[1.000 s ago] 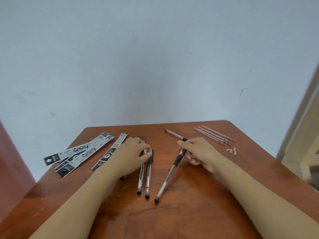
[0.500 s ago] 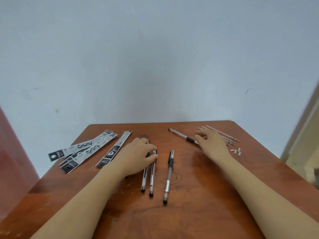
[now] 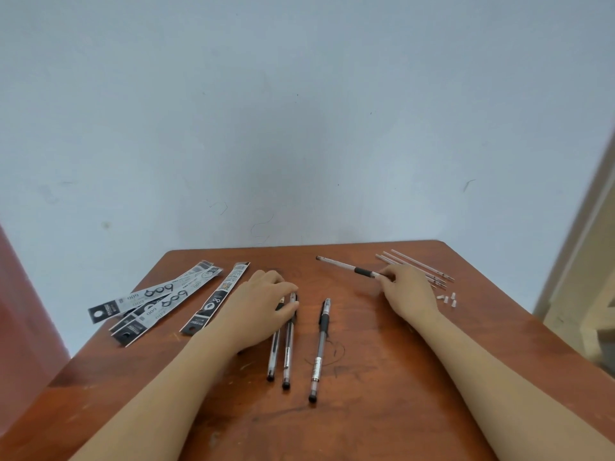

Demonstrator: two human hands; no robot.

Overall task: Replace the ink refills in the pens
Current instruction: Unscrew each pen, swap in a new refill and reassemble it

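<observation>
Right hand pinches clear plastic pen at far edge of brown wooden table | left hand covers two pens, grip unclear | light, slippery: we grip black rubber sleeve.

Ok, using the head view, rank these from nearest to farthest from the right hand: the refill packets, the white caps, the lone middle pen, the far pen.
1. far pen: at the fingertips of the right hand, on the far side.
2. white caps: just right of the hand.
3. lone middle pen: to its left, in the centre.
4. refill packets: far left.
</observation>
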